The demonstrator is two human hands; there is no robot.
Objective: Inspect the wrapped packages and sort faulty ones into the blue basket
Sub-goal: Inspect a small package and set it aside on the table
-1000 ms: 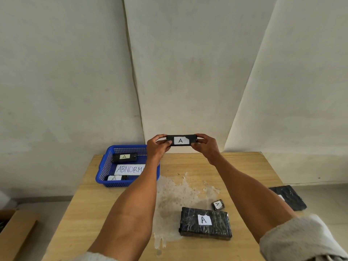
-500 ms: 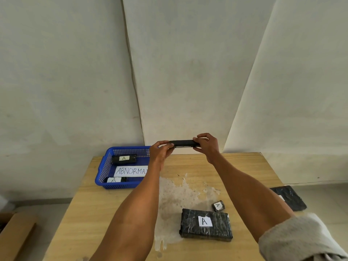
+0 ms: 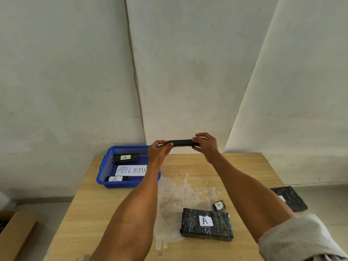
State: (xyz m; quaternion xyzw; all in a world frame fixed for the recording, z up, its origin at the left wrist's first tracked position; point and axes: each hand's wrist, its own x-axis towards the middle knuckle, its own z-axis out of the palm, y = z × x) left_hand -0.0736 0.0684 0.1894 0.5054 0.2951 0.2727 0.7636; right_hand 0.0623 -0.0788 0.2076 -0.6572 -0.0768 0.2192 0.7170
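Package (image 3: 182, 143) held edge-on, just right of and above the basket (image 3: 120, 184), long axis pointing away from the basket. Left hand (image 3: 159, 150) pinches the basket-side end and lies nearer the basket; right hand (image 3: 205, 146) grips the far end. Basket contents: rear pack (image 3: 125, 158), front pack (image 3: 115, 179), card (image 3: 131, 170).

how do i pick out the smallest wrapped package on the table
On the wooden table, find the pale stain in the middle. At its near right edge lies a large wrapped package labelled A; the smallest package sits past that one's far right corner. It is a tiny black bundle, its A label covering most of its top.
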